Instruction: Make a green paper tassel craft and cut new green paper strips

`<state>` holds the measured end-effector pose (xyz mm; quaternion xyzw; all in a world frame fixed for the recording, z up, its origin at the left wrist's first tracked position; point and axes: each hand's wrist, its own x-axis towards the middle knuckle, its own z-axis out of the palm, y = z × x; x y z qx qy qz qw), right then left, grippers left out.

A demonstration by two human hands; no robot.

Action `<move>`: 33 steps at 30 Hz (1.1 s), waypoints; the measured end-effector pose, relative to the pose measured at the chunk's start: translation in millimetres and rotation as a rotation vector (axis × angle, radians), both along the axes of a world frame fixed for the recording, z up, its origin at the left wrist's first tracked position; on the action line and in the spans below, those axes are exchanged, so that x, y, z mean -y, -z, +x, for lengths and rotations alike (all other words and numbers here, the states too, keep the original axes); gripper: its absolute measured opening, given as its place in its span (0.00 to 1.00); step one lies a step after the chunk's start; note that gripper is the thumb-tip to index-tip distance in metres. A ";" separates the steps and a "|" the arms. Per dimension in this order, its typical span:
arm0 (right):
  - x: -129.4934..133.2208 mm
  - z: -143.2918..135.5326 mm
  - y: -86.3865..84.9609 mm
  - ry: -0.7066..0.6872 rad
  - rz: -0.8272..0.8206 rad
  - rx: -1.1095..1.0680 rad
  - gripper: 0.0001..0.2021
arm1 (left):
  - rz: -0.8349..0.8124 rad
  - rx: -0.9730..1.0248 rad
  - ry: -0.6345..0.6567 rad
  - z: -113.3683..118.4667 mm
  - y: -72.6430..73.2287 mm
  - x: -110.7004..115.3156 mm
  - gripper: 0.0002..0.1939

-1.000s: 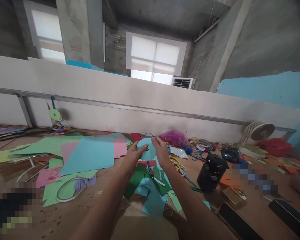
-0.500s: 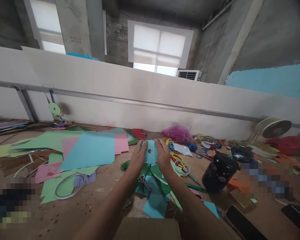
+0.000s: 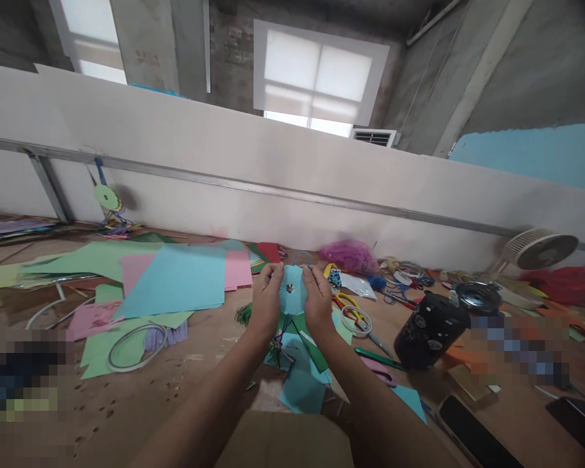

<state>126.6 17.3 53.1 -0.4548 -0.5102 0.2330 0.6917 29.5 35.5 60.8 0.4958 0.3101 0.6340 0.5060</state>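
Note:
Between my two hands is a small light-blue paper piece (image 3: 292, 300) with a dark, many-coloured spot at its centre. My left hand (image 3: 267, 298) grips its left edge, thumb near the top. The right edge is held by my right hand (image 3: 318, 300). A thin blue cord loop (image 3: 301, 257) rises above the piece, and dark cords hang below it. Under my hands lie green paper and light-blue paper (image 3: 303, 383). A dark green tassel (image 3: 244, 314) is left of my left wrist.
Large blue sheets (image 3: 190, 279) and a white cord coil (image 3: 137, 348) lie left. To the right are yellow-handled scissors (image 3: 350, 303), a black canister (image 3: 429, 331), a dark phone (image 3: 472, 432) and a fan (image 3: 541, 248). A white partition (image 3: 224, 188) stands behind.
The spot on the blue piece now shows slightly left of where it was, and the piece looks turned a little. Both hands keep hold. The view has tilted slightly downward.

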 end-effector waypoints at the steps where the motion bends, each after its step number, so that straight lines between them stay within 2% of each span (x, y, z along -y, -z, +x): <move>1: 1.0 -1.8 0.3 0.004 0.000 0.002 0.14 | -0.009 0.012 -0.003 0.8 0.7 0.6 0.18; 8: 2.9 -11.7 11.4 0.094 -0.021 -0.034 0.14 | -0.028 0.028 -0.078 4.6 7.2 4.3 0.16; 11: 1.9 -14.3 16.5 0.123 -0.020 -0.068 0.18 | -0.022 0.013 -0.119 5.5 10.5 4.8 0.15; 14: 2.8 -16.9 17.2 0.128 0.006 -0.060 0.20 | -0.014 0.012 -0.149 5.8 13.4 4.9 0.14; 19: 7.1 -21.0 14.3 0.109 0.049 -0.014 0.17 | 0.017 -0.004 -0.176 4.7 15.6 6.3 0.14; 25: 3.8 -17.2 14.2 0.118 0.048 -0.025 0.17 | 0.006 -0.015 -0.177 3.1 6.5 8.7 0.14; 28: 1.6 -12.4 11.6 0.069 0.049 -0.037 0.17 | 0.004 -0.039 -0.174 2.3 -0.4 9.2 0.15; 33: 2.8 -11.6 8.3 0.083 0.061 -0.030 0.16 | -0.014 -0.060 -0.146 2.2 0.9 7.7 0.14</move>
